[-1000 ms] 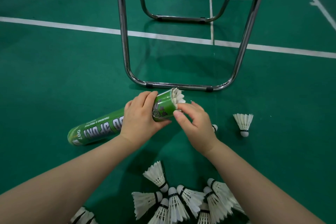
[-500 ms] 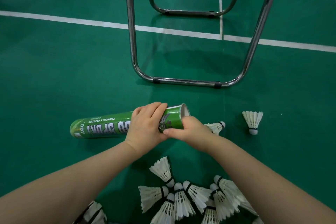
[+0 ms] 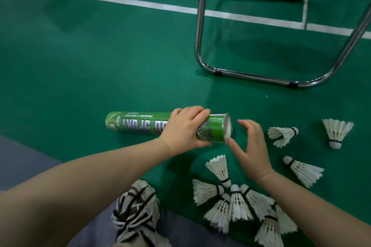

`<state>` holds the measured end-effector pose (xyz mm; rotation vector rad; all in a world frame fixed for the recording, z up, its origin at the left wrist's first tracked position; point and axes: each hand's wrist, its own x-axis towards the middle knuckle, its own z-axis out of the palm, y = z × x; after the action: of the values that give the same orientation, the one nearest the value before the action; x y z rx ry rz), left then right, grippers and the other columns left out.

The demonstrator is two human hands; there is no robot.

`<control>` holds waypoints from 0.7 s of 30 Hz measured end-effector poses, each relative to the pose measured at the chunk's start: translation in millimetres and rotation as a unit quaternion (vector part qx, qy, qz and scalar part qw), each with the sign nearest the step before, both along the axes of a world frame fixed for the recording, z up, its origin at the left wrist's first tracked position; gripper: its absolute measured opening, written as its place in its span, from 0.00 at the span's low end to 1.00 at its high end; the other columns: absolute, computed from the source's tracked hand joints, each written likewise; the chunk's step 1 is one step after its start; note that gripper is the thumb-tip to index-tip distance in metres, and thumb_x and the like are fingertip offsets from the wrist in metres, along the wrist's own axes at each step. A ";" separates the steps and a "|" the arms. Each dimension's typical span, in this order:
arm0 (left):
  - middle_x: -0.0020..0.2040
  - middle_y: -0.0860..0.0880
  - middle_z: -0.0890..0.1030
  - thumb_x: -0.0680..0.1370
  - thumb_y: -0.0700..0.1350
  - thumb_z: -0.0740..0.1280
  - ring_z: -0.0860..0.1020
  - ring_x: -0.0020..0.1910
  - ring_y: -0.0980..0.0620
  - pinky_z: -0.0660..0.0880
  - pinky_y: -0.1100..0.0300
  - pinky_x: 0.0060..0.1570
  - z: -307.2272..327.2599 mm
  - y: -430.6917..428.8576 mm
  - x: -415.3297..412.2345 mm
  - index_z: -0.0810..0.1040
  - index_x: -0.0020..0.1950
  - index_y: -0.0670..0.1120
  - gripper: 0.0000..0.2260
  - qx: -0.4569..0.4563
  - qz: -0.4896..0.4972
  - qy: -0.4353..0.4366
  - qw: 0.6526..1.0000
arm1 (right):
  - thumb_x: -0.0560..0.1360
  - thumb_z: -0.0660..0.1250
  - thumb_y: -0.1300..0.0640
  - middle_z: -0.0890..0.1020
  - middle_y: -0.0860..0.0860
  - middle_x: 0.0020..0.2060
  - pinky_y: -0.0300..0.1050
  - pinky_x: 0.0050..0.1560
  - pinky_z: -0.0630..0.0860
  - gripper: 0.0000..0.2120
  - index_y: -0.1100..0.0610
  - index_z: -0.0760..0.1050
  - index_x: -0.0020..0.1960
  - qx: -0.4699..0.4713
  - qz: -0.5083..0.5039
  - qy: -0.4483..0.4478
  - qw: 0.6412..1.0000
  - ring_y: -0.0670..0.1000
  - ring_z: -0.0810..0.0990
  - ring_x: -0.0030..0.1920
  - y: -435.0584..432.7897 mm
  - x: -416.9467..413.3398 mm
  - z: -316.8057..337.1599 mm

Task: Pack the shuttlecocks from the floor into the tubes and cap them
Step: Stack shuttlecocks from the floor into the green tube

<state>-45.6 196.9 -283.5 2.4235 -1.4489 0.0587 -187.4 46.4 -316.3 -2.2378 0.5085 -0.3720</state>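
Green court floor [image 3: 100, 66] w/ white lines, chrome chair legs [image 3: 200, 46] up top, a laced shoe [image 3: 136, 212] at the bottom edge. The left hand [image 3: 184, 129] is wrapped round the green shuttle tube [image 3: 140, 124], which lies sideways just off the floor, open mouth facing right. The right hand [image 3: 251, 146] sits just beside that mouth, fingers spread and curved, holding nothing. Can't see inside the tube from here — no feathers showing at the rim, no cap on it.

Loose shuttlecocks: a cluster [image 3: 236, 200] near the right wrist, one [image 3: 283, 134] lying just right of the hand, one [image 3: 337, 132] standing on its cork, one [image 3: 303, 170] on its side.

Handling, prob: featherweight, feathers crush easily — pinch at the cork, feed cork-first. Tube's likely stiff card, light, rolls if let go.
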 end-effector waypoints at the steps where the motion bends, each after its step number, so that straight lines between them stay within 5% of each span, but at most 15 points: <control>1: 0.53 0.45 0.78 0.56 0.59 0.77 0.78 0.49 0.45 0.71 0.50 0.49 -2.2 6.5 -0.4 0.68 0.60 0.47 0.38 0.009 -0.004 0.000 1.000 | 0.71 0.57 0.39 0.71 0.55 0.60 0.54 0.64 0.67 0.31 0.60 0.67 0.65 0.005 0.001 0.025 1.000 0.53 0.69 0.62 3.4 -1.5 -6.0; 5: 0.53 0.46 0.78 0.56 0.60 0.77 0.78 0.50 0.46 0.71 0.50 0.49 -9.0 27.8 3.2 0.66 0.60 0.48 0.38 0.025 0.005 -0.003 1.000 | 0.69 0.52 0.30 0.70 0.54 0.63 0.58 0.64 0.67 0.39 0.57 0.65 0.69 0.015 0.020 0.128 0.992 0.54 0.69 0.64 13.2 -5.7 -22.7; 9: 0.53 0.46 0.78 0.57 0.60 0.76 0.77 0.51 0.47 0.71 0.52 0.48 -11.7 36.4 5.7 0.66 0.59 0.48 0.37 0.024 0.005 -0.008 1.000 | 0.68 0.65 0.33 0.66 0.50 0.69 0.52 0.67 0.63 0.41 0.51 0.57 0.73 -0.031 0.100 0.269 0.957 0.52 0.65 0.68 25.2 -8.4 -39.3; 12: 0.53 0.47 0.77 0.58 0.61 0.75 0.75 0.51 0.47 0.68 0.53 0.49 -14.4 36.2 5.4 0.66 0.60 0.48 0.36 0.015 0.006 -0.007 1.000 | 0.64 0.65 0.30 0.67 0.49 0.68 0.51 0.64 0.66 0.46 0.49 0.54 0.74 -0.085 0.112 0.348 0.927 0.53 0.66 0.66 33.6 -3.5 -47.7; 21: 0.53 0.46 0.77 0.58 0.60 0.76 0.77 0.50 0.45 0.70 0.50 0.50 -14.9 32.9 8.6 0.66 0.60 0.48 0.37 0.000 0.027 -0.005 1.000 | 0.67 0.66 0.35 0.75 0.49 0.57 0.48 0.56 0.67 0.37 0.51 0.60 0.69 -0.146 0.065 0.329 0.931 0.51 0.73 0.58 39.3 10.0 -55.2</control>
<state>-37.0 229.7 -298.4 2.4656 -1.3885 0.0828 -177.4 85.7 -371.5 -2.6537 0.6732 0.4230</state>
